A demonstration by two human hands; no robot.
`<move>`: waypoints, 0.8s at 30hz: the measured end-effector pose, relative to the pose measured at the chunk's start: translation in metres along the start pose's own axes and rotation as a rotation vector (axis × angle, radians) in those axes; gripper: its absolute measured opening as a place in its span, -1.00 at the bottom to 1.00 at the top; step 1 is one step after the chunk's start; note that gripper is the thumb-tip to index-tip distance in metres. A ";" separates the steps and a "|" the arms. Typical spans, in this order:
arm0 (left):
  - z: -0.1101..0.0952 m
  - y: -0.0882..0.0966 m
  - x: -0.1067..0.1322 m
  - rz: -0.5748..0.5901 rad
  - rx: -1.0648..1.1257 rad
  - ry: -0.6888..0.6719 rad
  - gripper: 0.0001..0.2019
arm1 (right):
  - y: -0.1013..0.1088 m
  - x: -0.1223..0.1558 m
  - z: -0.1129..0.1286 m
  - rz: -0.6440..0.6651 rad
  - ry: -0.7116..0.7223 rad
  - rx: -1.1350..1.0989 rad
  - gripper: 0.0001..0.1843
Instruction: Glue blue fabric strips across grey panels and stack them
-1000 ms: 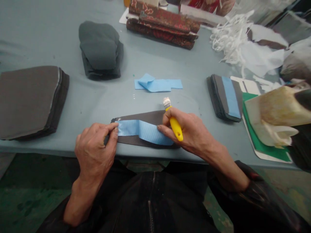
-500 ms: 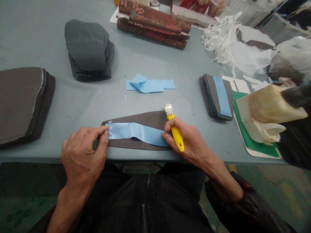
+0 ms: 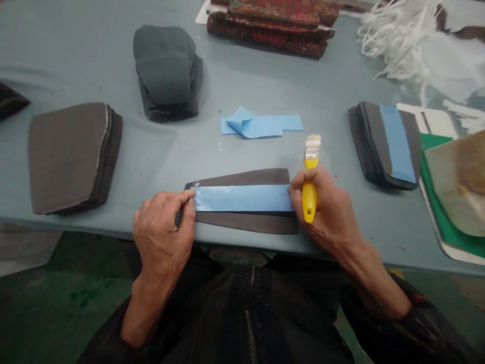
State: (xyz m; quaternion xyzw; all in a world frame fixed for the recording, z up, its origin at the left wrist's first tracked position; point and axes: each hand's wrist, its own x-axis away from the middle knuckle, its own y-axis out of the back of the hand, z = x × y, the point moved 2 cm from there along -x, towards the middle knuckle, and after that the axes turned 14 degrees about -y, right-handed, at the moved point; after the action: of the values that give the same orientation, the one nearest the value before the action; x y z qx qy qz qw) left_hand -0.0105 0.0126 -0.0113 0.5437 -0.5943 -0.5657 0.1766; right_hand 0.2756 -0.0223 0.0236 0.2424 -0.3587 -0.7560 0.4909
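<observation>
A light blue strip [image 3: 242, 198] stretches straight and flat across a dark grey tapered piece of fabric [image 3: 246, 222] near the table's front edge. My left hand [image 3: 164, 227] pinches the strip's left end, thumb and index finger closed, at the fabric's narrow end. At the other end my right hand [image 3: 329, 205] grips the strip between thumb and finger. The same hand also holds a yellow-handled paintbrush [image 3: 309, 189], its whitish bristles pointing away from me. Farther back lie loose blue strips [image 3: 261, 125], one with a folded-over end.
To the left stands a stack of grey fabric pieces [image 3: 68, 156]; behind it, a folded dark cloth bundle [image 3: 166, 71]. On the right are a stack with a blue band [image 3: 397, 144], a green board [image 3: 435, 177] and a stained container [image 3: 458, 187]. Patterned rolls [image 3: 269, 38] and white scraps [image 3: 397, 43] lie at the back.
The blue strip, wavy and slanting down to the right before, is now taut and level. My right hand has raised its end. The whole view has shifted, so things appear farther right.
</observation>
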 end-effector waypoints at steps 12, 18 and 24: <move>0.005 -0.002 0.000 -0.109 -0.053 -0.125 -0.63 | -0.015 -0.002 -0.009 -0.093 0.130 -0.035 -0.96; 0.004 -0.003 0.000 -0.122 -0.003 -0.100 -0.56 | -0.020 -0.003 -0.010 -0.139 0.135 -0.002 -0.96; 0.004 -0.003 0.001 -0.116 -0.012 -0.090 -0.55 | -0.025 -0.002 -0.008 -0.190 0.182 0.071 -0.89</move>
State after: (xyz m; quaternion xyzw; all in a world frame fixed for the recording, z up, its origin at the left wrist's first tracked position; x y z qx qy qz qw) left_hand -0.0126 0.0144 -0.0155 0.5503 -0.5657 -0.6024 0.1197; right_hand 0.2677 -0.0167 -0.0010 0.3600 -0.3149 -0.7608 0.4387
